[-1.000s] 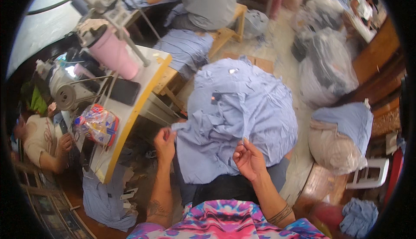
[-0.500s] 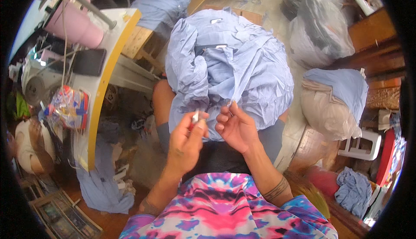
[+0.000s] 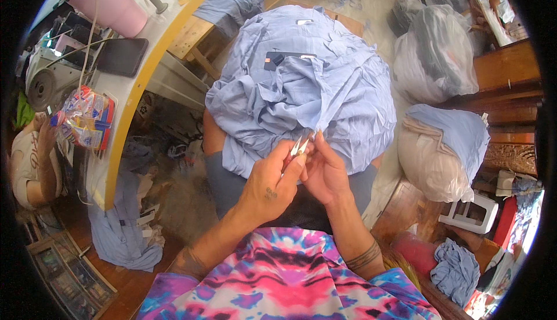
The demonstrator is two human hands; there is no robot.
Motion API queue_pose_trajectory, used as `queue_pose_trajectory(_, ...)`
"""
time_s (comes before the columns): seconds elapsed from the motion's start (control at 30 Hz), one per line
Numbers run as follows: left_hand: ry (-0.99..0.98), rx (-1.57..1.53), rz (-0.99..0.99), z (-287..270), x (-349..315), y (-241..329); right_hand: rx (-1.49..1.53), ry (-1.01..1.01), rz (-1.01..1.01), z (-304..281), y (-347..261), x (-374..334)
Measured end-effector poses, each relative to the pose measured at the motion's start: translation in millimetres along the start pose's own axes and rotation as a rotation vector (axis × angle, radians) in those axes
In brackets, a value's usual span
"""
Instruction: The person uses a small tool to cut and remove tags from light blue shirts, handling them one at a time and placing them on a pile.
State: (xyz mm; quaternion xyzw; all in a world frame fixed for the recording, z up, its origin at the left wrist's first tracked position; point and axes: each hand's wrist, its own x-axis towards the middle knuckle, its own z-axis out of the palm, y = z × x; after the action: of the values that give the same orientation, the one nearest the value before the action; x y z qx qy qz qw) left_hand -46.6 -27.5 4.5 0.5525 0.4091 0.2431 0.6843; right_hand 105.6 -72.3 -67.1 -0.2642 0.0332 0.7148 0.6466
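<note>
Left hand (image 3: 271,184) had moved in beside the right hand (image 3: 326,175), curled around pointed metal snips (image 3: 296,147), slim blades parted; on my feed, the right one pinched a gathered peak of crumpled blue cloth (image 3: 301,97) heaped across the lap (image 3: 225,186).

Just beyond the grip, the heaped light-blue cloth (image 3: 354,76) bars a low forward reach, while snip blades (image 3: 295,146) crowd the space between left hand (image 3: 268,184) and right hand (image 3: 326,178). Leftward, passage lies between the knee (image 3: 213,137) and the yellow-edged table (image 3: 125,111); rightward, only a narrow floor strip (image 3: 387,175) before the plastic-wrapped bundle (image 3: 430,155).
</note>
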Motion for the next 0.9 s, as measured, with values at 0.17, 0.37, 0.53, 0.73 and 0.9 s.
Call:
queue_pose_trajectory(0.17, -0.028, 0.025, -0.047, 1.1, 2.4, 5.2, -0.047, 0.003, -0.011, 3.5, -2.1, -2.9)
queue_pose_trajectory(0.37, -0.039, 0.007, -0.053, 0.0, 4.5, 3.3, -0.146, -0.047, -0.008, 5.5, -5.6, -3.1)
queue_pose_trajectory(0.53, -0.043, 0.024, -0.031, -1.8, 5.9, -0.2, -0.142, 0.014, -0.029, 4.7, -2.4, -1.1)
queue_pose_trajectory(0.73, -0.054, 0.037, -0.057, -2.4, 7.6, 0.8, -0.153, -0.018, -0.015, 4.3, -3.8, -2.4)
queue_pose_trajectory(0.9, -0.051, -0.005, -0.065, -2.2, 7.0, 2.3, -0.119, 0.035, -0.013, 5.5, -1.0, -0.7)
